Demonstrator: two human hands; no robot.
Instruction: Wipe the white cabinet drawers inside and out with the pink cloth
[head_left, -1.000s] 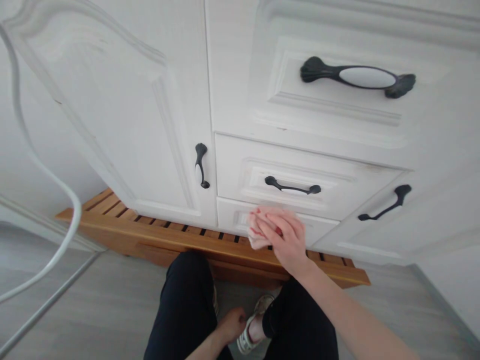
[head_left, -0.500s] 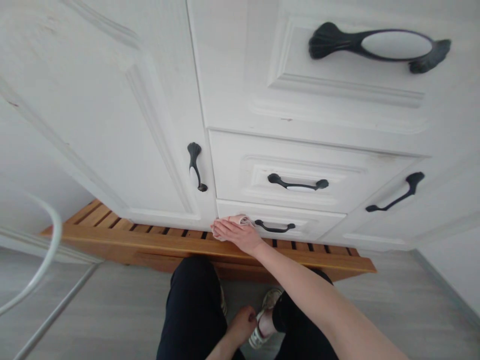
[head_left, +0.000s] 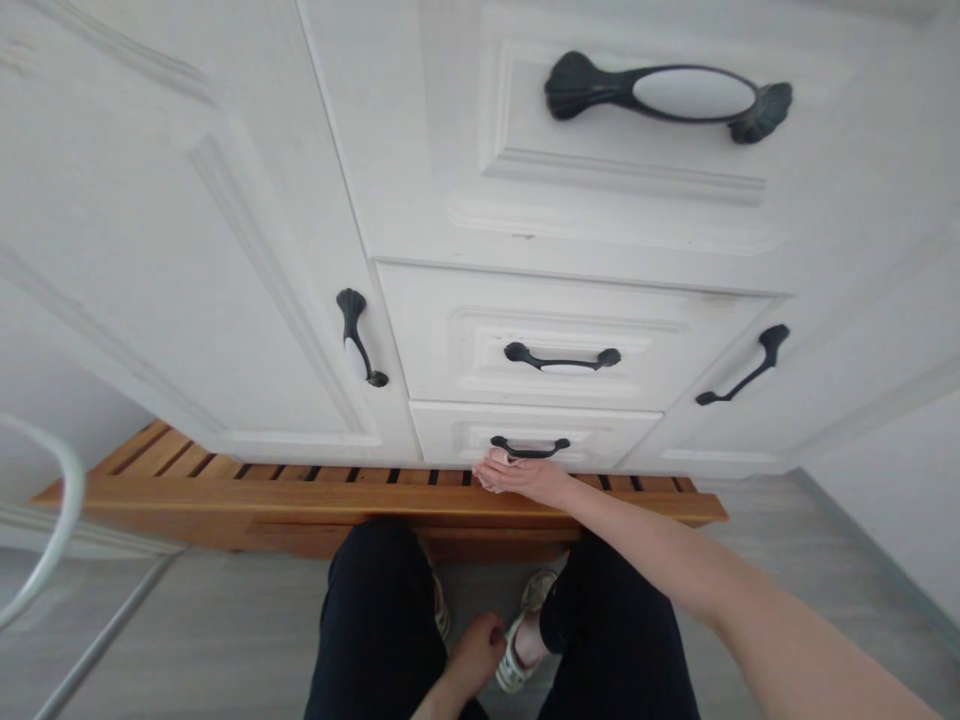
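Observation:
My right hand (head_left: 531, 478) presses a pale pink cloth (head_left: 489, 485) at the lower edge of the bottom drawer (head_left: 442, 430), just under its dark handle (head_left: 530, 449). Most of the cloth is hidden beneath the fingers. Directly below the hand runs a slatted wooden bench (head_left: 315, 495), set against the white cabinet (head_left: 247, 300). Down between my knees rests my left hand (head_left: 478, 650), its fingers curled in and nothing visible in them.
Above are a middle drawer handle (head_left: 562, 358) and a large upper handle (head_left: 667, 95). Door handles stick out at left (head_left: 361, 338) and right (head_left: 744, 368). A white curved tube (head_left: 71, 500) is at far left. My knees (head_left: 382, 590) are close to the bench.
My right hand has slid right with the cloth, from the drawer's left corner to below its handle. The view has shifted slightly. My left hand stays between the knees.

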